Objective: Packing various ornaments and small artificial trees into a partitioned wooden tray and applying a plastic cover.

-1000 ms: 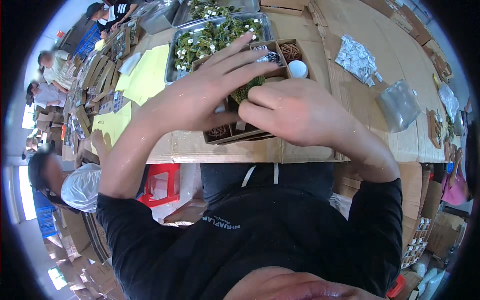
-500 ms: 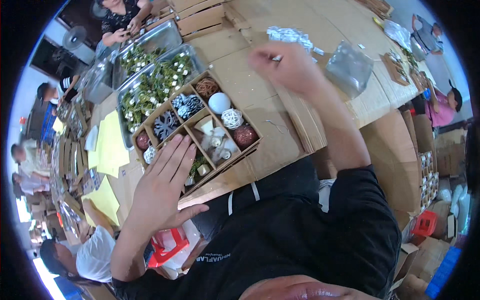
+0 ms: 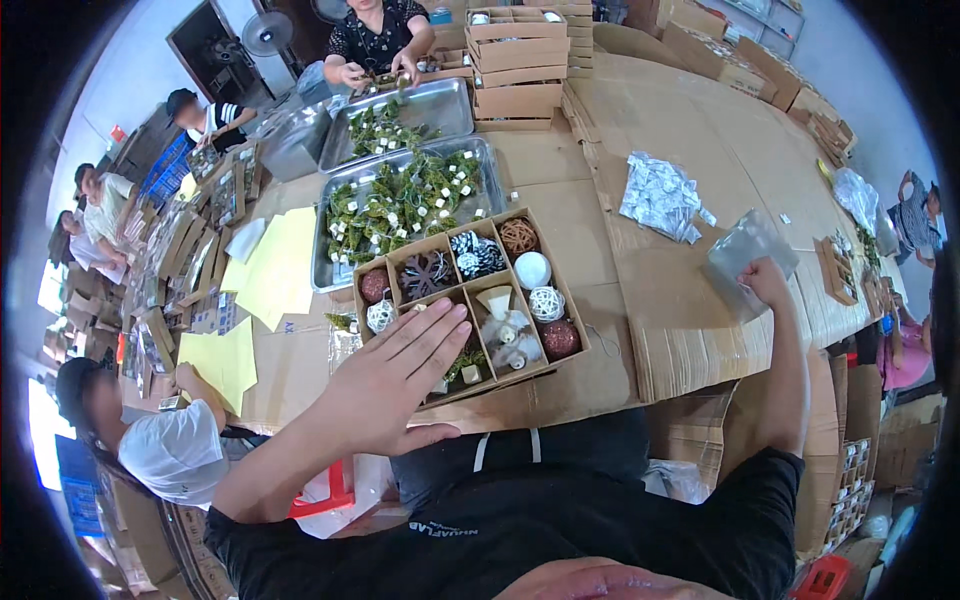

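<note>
My left hand (image 3: 390,375) lies flat with fingers stretched over the near left part of a divided cardboard box (image 3: 583,342), hiding some compartments. The box holds a brown snowflake (image 3: 426,275), pine cones (image 3: 477,255), a brown twig ball (image 3: 518,236), a white ball (image 3: 533,270), a white woven ball (image 3: 546,304), glittery red-brown balls (image 3: 559,339) and a pale furry ornament (image 3: 510,340). To the right, my right hand (image 3: 768,283) is closed at the near edge of a clear plastic sheet (image 3: 745,250), apparently one of a stack; its fingertips are partly hidden.
Beyond the box, metal trays (image 3: 487,152) hold green sprigs with white cubes. Small white packets (image 3: 660,198) lie in a pile near the plastic. Yellow paper (image 3: 275,270) lies at left. Stacked cardboard boxes (image 3: 518,75) stand at the back. Several people work around the table.
My right hand has moved right, from above the table to the clear plastic. My left hand has stayed flat on the box. The view has turned, showing more of the table's far side.
</note>
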